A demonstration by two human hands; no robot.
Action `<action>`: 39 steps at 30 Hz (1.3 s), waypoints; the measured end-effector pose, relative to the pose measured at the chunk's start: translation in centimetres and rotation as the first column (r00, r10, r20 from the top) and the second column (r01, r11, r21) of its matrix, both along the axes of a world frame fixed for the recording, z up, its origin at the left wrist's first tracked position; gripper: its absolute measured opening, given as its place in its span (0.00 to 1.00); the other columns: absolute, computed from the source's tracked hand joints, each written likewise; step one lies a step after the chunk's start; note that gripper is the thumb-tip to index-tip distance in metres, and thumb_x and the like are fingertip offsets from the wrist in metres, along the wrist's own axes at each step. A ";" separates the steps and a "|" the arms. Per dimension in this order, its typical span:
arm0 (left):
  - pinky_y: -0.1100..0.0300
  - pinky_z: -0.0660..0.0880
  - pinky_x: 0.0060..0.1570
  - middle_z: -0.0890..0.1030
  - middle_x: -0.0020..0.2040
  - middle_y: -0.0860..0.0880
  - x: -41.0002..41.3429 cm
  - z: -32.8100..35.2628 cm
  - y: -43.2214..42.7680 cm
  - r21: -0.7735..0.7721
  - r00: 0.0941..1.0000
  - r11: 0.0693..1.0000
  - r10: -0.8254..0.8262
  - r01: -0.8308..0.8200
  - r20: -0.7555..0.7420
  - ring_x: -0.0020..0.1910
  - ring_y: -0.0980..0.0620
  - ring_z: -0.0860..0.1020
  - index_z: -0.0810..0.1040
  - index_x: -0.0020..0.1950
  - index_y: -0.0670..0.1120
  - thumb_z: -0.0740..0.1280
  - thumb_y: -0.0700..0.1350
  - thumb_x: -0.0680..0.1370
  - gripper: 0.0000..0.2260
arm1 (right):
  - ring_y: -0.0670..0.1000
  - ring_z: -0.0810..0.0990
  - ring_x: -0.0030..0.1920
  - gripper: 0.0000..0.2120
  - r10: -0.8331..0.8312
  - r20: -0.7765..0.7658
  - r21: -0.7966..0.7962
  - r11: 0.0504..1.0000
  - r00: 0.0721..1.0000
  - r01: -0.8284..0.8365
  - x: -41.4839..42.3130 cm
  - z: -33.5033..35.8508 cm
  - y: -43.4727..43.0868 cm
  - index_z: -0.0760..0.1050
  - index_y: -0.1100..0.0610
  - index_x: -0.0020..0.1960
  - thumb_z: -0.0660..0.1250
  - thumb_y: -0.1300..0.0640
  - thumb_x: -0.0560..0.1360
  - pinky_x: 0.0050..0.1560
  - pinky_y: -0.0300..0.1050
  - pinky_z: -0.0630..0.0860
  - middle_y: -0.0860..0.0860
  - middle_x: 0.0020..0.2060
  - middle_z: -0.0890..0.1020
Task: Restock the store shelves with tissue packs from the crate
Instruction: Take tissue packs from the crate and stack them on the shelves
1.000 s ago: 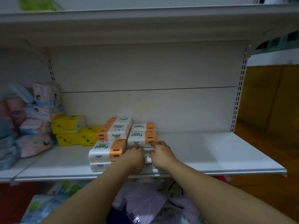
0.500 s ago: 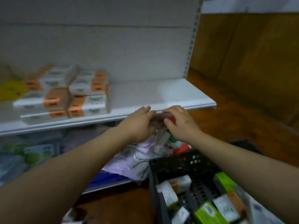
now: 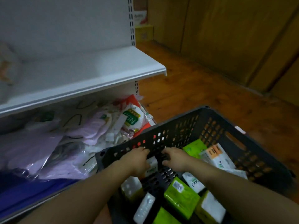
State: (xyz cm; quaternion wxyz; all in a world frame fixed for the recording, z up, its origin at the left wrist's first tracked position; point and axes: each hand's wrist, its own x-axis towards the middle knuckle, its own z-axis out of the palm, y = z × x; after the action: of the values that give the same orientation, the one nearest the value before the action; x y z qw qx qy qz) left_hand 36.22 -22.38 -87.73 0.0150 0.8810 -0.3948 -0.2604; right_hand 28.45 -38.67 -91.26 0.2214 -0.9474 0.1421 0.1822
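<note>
A dark perforated crate [image 3: 191, 126] stands on the floor at the lower right and holds several tissue packs: green ones [image 3: 181, 197], white ones [image 3: 144, 207] and a white-and-orange pack [image 3: 216, 155]. Both my hands are inside the crate near its far left wall. My left hand [image 3: 137, 160] curls its fingers on the left side of a small white tissue pack [image 3: 152, 165]. My right hand [image 3: 174, 157] hovers just right of that pack, fingers bent, holding nothing that I can see. The white middle shelf [image 3: 90, 73] runs across the upper left.
Below the white shelf, the lower shelf is piled with purple and clear plastic-wrapped goods [image 3: 77, 139] and a white bag with green print [image 3: 132, 118]. Wooden floor [image 3: 186, 88] and wooden panels [image 3: 226, 38] lie to the right. Small boxes [image 3: 143, 32] sit behind the upright.
My hands left the stacked packs on the shelf, passed its front edge and dropped into the crate. My view swung down and to the right.
</note>
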 end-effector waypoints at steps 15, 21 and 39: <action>0.53 0.68 0.62 0.71 0.65 0.43 2.1 -8.2 -0.3 0.387 0.981 0.920 0.129 -0.065 -0.141 0.62 0.44 0.72 0.67 0.68 0.46 0.65 0.49 0.75 0.22 | 0.61 0.66 0.66 0.32 0.232 -0.077 -0.083 0.968 0.970 -0.238 2.9 -10.6 1.8 0.54 0.55 0.75 0.63 0.60 0.75 0.64 0.52 0.68 0.56 0.70 0.59; 0.52 0.69 0.62 0.70 0.65 0.44 1.9 -7.6 0.0 0.280 0.970 0.948 0.197 -0.152 -0.141 0.62 0.44 0.71 0.65 0.68 0.47 0.69 0.49 0.73 0.26 | 0.59 0.74 0.59 0.15 0.108 0.009 0.072 0.992 0.994 -0.108 2.4 -9.3 1.0 0.68 0.56 0.61 0.63 0.57 0.75 0.56 0.49 0.72 0.57 0.59 0.72; 0.54 0.78 0.38 0.77 0.46 0.42 1.4 14.6 5.2 -0.706 0.676 0.063 0.357 -0.706 -0.644 0.41 0.47 0.77 0.67 0.46 0.45 0.65 0.33 0.76 0.09 | 0.47 0.77 0.53 0.14 -0.462 0.561 0.593 0.803 0.687 0.056 2.3 17.7 4.7 0.69 0.45 0.54 0.70 0.55 0.73 0.49 0.44 0.79 0.46 0.56 0.74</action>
State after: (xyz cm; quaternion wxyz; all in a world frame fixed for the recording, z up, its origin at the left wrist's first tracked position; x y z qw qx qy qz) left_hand 37.67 -17.15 -73.13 0.6735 0.7271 -0.1006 -0.0870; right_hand 30.75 -33.92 -73.58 0.5350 -0.8143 0.1330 -0.1814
